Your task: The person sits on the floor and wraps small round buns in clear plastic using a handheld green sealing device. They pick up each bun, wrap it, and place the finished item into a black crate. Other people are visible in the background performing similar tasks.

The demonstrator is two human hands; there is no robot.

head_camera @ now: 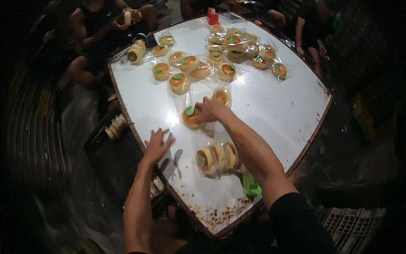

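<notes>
My right hand [211, 110] grips the right side of a round wrapped bun [191, 120] that has a green label on top. The fingertips are partly hidden against the bun. Just beyond this hand sits another bun [222, 95], partly covered by the knuckles. My left hand [158, 144] hovers by the table's left edge with its fingers spread and nothing in them. Nearer to me, a row of wrapped buns [205, 159] stands on edge, its right end behind my right forearm.
Several wrapped buns [179, 83] lie across the white table [269, 108], with a heap [232, 41] farther back. A red object [212, 16] stands at the far edge. Crumbs and a green item [250, 184] are near me. A black crate [111, 155] sits left. People sit around.
</notes>
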